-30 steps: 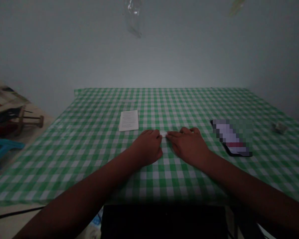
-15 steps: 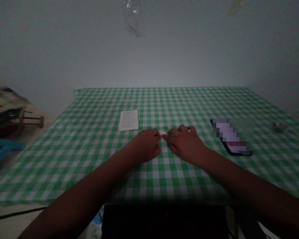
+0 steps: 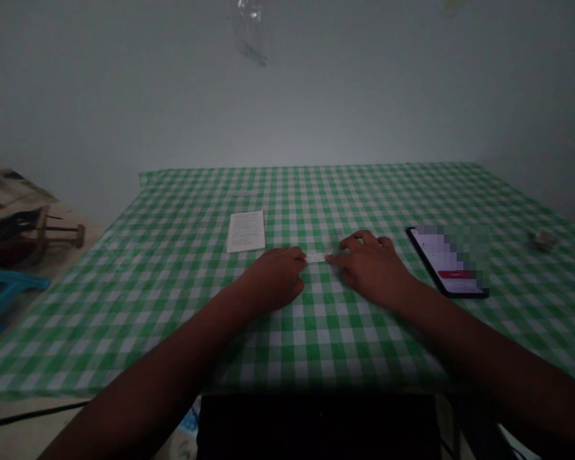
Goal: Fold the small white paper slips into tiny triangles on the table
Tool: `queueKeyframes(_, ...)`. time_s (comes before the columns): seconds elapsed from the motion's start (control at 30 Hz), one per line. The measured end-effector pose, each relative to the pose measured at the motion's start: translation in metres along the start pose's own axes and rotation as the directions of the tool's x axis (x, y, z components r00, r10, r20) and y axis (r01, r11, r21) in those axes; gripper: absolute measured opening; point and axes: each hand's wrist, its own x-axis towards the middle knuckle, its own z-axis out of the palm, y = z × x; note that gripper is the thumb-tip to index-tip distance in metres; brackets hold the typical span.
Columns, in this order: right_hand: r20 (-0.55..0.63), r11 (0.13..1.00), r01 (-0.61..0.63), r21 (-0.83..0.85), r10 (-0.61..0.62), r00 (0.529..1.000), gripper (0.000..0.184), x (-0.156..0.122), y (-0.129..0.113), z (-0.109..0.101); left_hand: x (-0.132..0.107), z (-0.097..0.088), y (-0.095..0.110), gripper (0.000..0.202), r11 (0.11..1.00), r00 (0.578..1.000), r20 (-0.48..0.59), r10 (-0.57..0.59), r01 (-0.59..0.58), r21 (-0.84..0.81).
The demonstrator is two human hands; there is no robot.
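Note:
A narrow white strip of paper (image 3: pixel 317 257), apparently folded and printed with faint lines, lies on the checked cloth between my hands. Over its left end, my left hand (image 3: pixel 278 275) is closed, fingers curled together and hiding that end. My right hand (image 3: pixel 371 265) has its fingers spread, with the index fingertip touching the strip's right end and the thumb lower down. To the left, just beyond my left hand, a white sheet or thin booklet (image 3: pixel 246 231) with small print lies flat. A phone (image 3: pixel 445 262) with a lit, partly blurred screen rests right of my right hand.
A green-and-white checked cloth (image 3: pixel 287 338) covers the table, which meets a pale wall (image 3: pixel 364 96). Near the right edge sits a small greyish object (image 3: pixel 544 239), too dim to name. Left of the table are a blue plastic frame (image 3: pixel 4 291) and a wooden piece (image 3: pixel 60 235).
My right hand has slid right, away from my left hand, uncovering the white strip between them. My left hand has barely moved. The view has shifted slightly.

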Motion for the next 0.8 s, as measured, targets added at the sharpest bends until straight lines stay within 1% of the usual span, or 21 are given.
queueKeyframes(0.13,-0.026,0.999,-0.048,0.015,0.049,0.998,0.037,0.002,0.005,0.002,-0.001,-0.001,0.000,0.041,1.000,1.000,-0.001,0.003,-0.003,0.016)
queueKeyframes(0.33,-0.059,0.995,-0.084,0.061,0.088,0.994,0.037,0.006,0.001,0.008,0.000,-0.002,-0.001,0.039,0.999,1.000,-0.008,0.028,-0.028,0.028)
queueKeyframes(0.43,-0.124,0.991,-0.104,0.082,0.114,0.986,0.032,0.009,-0.001,0.012,0.002,-0.003,-0.002,0.035,0.998,0.999,-0.011,0.045,-0.045,0.042)
queueKeyframes(0.47,-0.157,0.991,-0.085,0.099,0.100,0.983,0.032,0.010,-0.002,0.014,0.003,-0.002,-0.003,0.033,0.998,0.998,-0.014,0.053,-0.053,0.047)
queueKeyframes(0.53,-0.208,0.989,0.024,0.147,0.007,0.978,0.034,0.011,-0.004,0.017,0.005,-0.001,-0.004,0.030,0.996,0.997,-0.027,0.070,-0.068,0.056)
queueKeyframes(0.57,-0.214,0.980,0.101,0.172,-0.063,0.975,0.036,0.011,-0.006,0.018,0.006,0.001,-0.004,0.029,0.996,0.997,-0.035,0.075,-0.073,0.059)
queueKeyframes(0.63,-0.180,0.954,0.221,0.204,-0.185,0.966,0.039,0.011,-0.008,0.020,0.007,0.003,-0.005,0.030,0.995,0.996,-0.049,0.078,-0.075,0.059)
queueKeyframes(0.7,-0.124,0.941,0.263,0.214,-0.241,0.963,0.041,0.010,-0.011,0.021,0.007,0.004,-0.004,0.032,0.997,0.996,-0.057,0.065,-0.062,0.049)
queueKeyframes(0.8,-0.079,0.946,0.256,0.199,-0.245,0.966,0.042,0.008,-0.014,0.018,0.006,0.001,0.000,0.034,0.999,0.998,-0.055,-0.022,0.025,0.045)
